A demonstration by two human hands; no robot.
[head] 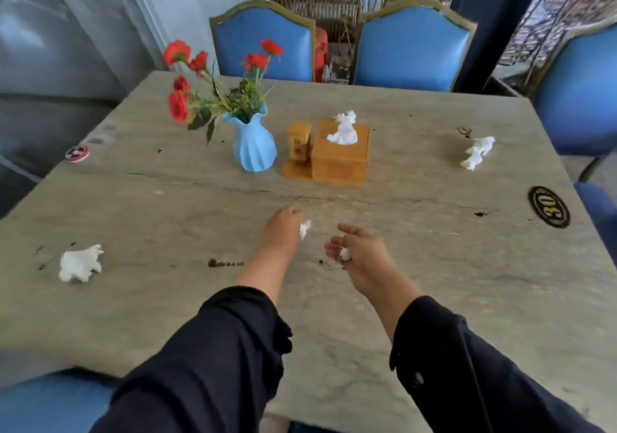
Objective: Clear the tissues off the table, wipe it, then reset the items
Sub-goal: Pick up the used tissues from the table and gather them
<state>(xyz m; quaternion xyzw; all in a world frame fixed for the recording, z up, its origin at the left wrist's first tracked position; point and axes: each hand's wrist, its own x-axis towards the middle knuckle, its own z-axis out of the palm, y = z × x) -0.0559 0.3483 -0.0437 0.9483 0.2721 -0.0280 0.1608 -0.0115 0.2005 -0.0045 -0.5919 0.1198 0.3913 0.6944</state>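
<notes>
- Two hands mid-frame: left hand (282, 229) pinches a small tissue scrap (304, 229); right hand (359, 252), fingers curled, holds another scrap (346, 254).
- Two crumpled tissues on the desk (167, 205): lower left tissue (80, 263), upper right tissue (477, 152).
- Farther, centre: one blue vase (254, 145), one wooden tissue box (341, 157).

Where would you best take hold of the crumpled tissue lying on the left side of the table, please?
I would pinch the crumpled tissue at its bulky middle, coming straight down from above. It lies loose and low on the bare table with nothing beside it, and its thin points at the right end would probably tear or slip. The left hand is nearer, though it already holds a scrap.
</notes>
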